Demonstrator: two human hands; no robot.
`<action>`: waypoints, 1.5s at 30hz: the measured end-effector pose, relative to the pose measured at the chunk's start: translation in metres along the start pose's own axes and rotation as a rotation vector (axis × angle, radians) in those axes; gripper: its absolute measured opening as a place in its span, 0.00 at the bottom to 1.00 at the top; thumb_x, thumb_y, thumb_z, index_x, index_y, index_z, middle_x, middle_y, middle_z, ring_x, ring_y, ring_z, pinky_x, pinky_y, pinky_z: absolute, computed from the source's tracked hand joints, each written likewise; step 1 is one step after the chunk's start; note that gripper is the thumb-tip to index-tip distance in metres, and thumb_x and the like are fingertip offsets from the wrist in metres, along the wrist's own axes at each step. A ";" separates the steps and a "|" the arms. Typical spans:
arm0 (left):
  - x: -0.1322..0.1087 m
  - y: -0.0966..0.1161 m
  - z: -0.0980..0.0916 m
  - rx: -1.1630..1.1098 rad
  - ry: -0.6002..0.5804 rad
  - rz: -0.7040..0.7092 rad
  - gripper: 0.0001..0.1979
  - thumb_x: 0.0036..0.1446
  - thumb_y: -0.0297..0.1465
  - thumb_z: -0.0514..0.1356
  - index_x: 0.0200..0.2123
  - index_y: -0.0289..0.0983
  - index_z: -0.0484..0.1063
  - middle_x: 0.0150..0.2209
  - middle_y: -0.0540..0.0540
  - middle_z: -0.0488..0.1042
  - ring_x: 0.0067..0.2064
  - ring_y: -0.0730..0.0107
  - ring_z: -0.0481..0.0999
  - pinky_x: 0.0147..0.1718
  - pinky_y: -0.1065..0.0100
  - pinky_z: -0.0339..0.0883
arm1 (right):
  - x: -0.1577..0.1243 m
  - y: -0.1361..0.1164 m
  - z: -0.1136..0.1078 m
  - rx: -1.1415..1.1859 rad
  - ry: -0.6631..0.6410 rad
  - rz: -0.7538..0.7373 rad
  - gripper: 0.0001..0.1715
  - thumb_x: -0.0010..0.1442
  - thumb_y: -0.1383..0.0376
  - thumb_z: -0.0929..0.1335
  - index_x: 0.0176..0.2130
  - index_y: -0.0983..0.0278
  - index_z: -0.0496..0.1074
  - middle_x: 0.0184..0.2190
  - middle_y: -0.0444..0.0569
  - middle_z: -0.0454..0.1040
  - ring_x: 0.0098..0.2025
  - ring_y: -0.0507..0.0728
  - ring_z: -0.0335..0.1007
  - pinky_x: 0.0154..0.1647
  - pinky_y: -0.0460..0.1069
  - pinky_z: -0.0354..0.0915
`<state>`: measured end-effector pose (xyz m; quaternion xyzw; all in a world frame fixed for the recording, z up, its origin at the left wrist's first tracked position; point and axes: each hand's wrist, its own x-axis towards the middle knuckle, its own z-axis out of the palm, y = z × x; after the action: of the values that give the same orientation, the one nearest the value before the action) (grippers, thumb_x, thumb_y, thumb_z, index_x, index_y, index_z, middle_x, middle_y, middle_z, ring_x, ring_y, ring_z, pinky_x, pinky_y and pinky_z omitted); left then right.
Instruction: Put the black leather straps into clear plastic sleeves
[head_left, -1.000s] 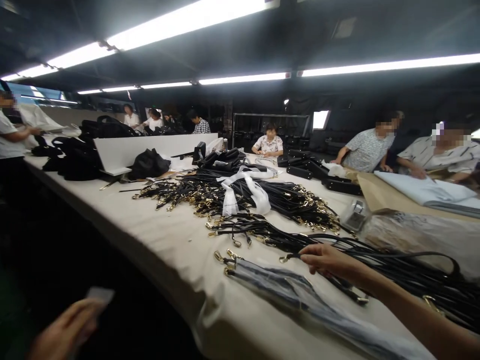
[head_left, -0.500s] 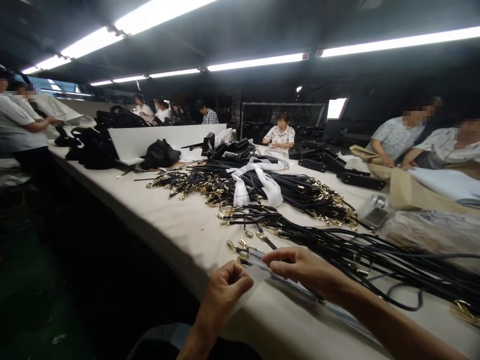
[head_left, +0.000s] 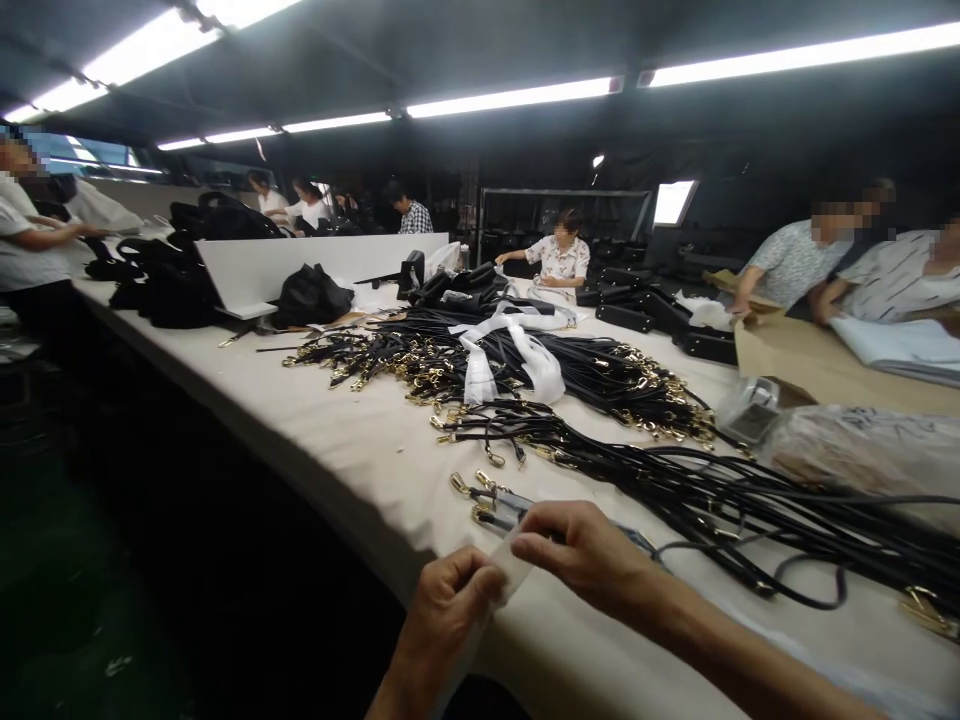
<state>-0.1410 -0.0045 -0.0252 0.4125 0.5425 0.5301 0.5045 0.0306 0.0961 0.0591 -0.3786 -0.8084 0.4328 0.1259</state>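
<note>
My left hand (head_left: pixel 454 605) is closed at the table's near edge, pinching a translucent plastic strip (head_left: pixel 513 574) between thumb and fingers. Thumb and fingertips of my right hand (head_left: pixel 581 548) close on the strip's other side. The strip hangs down past my left wrist. Just beyond my hands lie a few black straps (head_left: pixel 498 519) with gold clasps, partly inside clear plastic and partly hidden by my right hand. Farther right, a loose bundle of black straps (head_left: pixel 645 480) stretches along the table.
On the pale table (head_left: pixel 330 430), a large strap pile (head_left: pixel 420 350) lies under white wrapping strips (head_left: pixel 480 375). A plastic bag (head_left: pixel 862 445) and a clear-wrapped device (head_left: pixel 752 408) are at right. A white board (head_left: pixel 322 265) stands behind. Co-workers (head_left: pixel 562 255) surround the table.
My right hand has come down and left, closing on the plastic strip where its fingers were apart before. The straps nearest my hands stay on the table. The view has shifted slightly.
</note>
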 end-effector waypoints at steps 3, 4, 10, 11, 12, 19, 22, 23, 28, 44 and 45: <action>0.000 -0.017 -0.011 -0.062 0.007 0.011 0.29 0.51 0.56 0.63 0.21 0.34 0.72 0.19 0.53 0.62 0.22 0.76 0.56 0.23 0.71 0.48 | -0.006 -0.007 -0.019 0.057 0.016 -0.114 0.25 0.64 0.50 0.65 0.50 0.64 0.77 0.35 0.50 0.79 0.37 0.56 0.72 0.41 0.47 0.66; -0.001 -0.023 -0.015 -0.093 0.005 0.024 0.30 0.51 0.57 0.62 0.20 0.34 0.72 0.19 0.52 0.63 0.22 0.76 0.55 0.23 0.71 0.47 | -0.009 -0.009 -0.025 0.101 0.013 -0.110 0.27 0.64 0.48 0.65 0.50 0.64 0.77 0.37 0.51 0.80 0.38 0.57 0.74 0.43 0.48 0.67; -0.013 -0.054 -0.025 -0.363 -0.024 0.013 0.34 0.50 0.61 0.61 0.23 0.33 0.73 0.17 0.51 0.63 0.20 0.78 0.54 0.22 0.71 0.46 | -0.033 -0.030 -0.040 0.250 -0.060 -0.079 0.23 0.60 0.46 0.70 0.43 0.60 0.81 0.38 0.52 0.81 0.41 0.59 0.77 0.47 0.49 0.72; -0.015 -0.058 -0.025 -0.437 0.003 -0.010 0.32 0.49 0.60 0.63 0.25 0.33 0.74 0.17 0.52 0.63 0.20 0.78 0.55 0.22 0.71 0.47 | -0.036 -0.034 -0.039 0.272 -0.065 -0.085 0.22 0.60 0.47 0.70 0.42 0.59 0.82 0.37 0.52 0.81 0.41 0.58 0.78 0.47 0.49 0.72; -0.017 -0.062 -0.024 -0.519 0.028 -0.030 0.31 0.48 0.59 0.64 0.27 0.33 0.75 0.17 0.53 0.62 0.20 0.78 0.56 0.23 0.72 0.48 | -0.039 -0.039 -0.038 0.294 -0.071 -0.089 0.21 0.60 0.47 0.70 0.41 0.58 0.82 0.36 0.51 0.81 0.40 0.58 0.78 0.46 0.48 0.73; -0.018 -0.077 -0.016 -0.927 -0.091 0.040 0.29 0.55 0.51 0.66 0.16 0.36 0.64 0.12 0.57 0.52 0.16 0.82 0.48 0.18 0.74 0.46 | -0.046 -0.061 -0.026 0.369 -0.179 -0.104 0.20 0.60 0.47 0.70 0.41 0.57 0.82 0.37 0.51 0.82 0.40 0.60 0.80 0.45 0.49 0.76; -0.015 -0.082 -0.014 -0.978 -0.186 0.062 0.27 0.57 0.50 0.64 0.18 0.36 0.66 0.12 0.57 0.53 0.15 0.83 0.45 0.16 0.75 0.43 | -0.043 -0.059 -0.023 0.329 -0.184 -0.129 0.19 0.61 0.48 0.70 0.42 0.57 0.82 0.36 0.50 0.82 0.40 0.59 0.80 0.44 0.48 0.75; -0.015 -0.084 -0.013 -0.986 -0.207 0.072 0.26 0.58 0.50 0.63 0.20 0.36 0.68 0.12 0.57 0.53 0.14 0.83 0.45 0.16 0.76 0.43 | -0.042 -0.058 -0.022 0.312 -0.189 -0.134 0.18 0.61 0.49 0.70 0.42 0.57 0.82 0.37 0.49 0.82 0.40 0.58 0.80 0.44 0.47 0.75; -0.016 -0.093 -0.009 -0.924 -0.236 0.132 0.24 0.59 0.53 0.60 0.28 0.37 0.76 0.11 0.58 0.52 0.13 0.82 0.46 0.15 0.76 0.44 | -0.036 -0.053 -0.013 0.275 -0.283 -0.169 0.15 0.64 0.53 0.69 0.44 0.56 0.82 0.38 0.47 0.82 0.40 0.56 0.79 0.43 0.43 0.73; -0.015 -0.017 -0.021 -0.195 -0.306 -0.110 0.25 0.51 0.52 0.66 0.29 0.33 0.78 0.22 0.46 0.73 0.23 0.72 0.67 0.25 0.72 0.58 | -0.012 -0.028 0.014 -0.517 -0.296 -0.246 0.14 0.61 0.65 0.68 0.48 0.58 0.73 0.35 0.47 0.78 0.38 0.57 0.72 0.36 0.47 0.57; -0.015 -0.018 -0.023 -0.153 -0.258 -0.092 0.23 0.50 0.50 0.67 0.29 0.33 0.78 0.23 0.47 0.73 0.23 0.72 0.67 0.25 0.72 0.59 | -0.010 -0.025 0.016 -0.482 -0.277 -0.226 0.15 0.60 0.64 0.68 0.48 0.58 0.73 0.35 0.47 0.77 0.40 0.57 0.72 0.38 0.47 0.58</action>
<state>-0.1594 -0.0246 -0.0434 0.4125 0.4495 0.4889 0.6236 0.0165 0.0709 0.0706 -0.2425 -0.9343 0.2593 -0.0315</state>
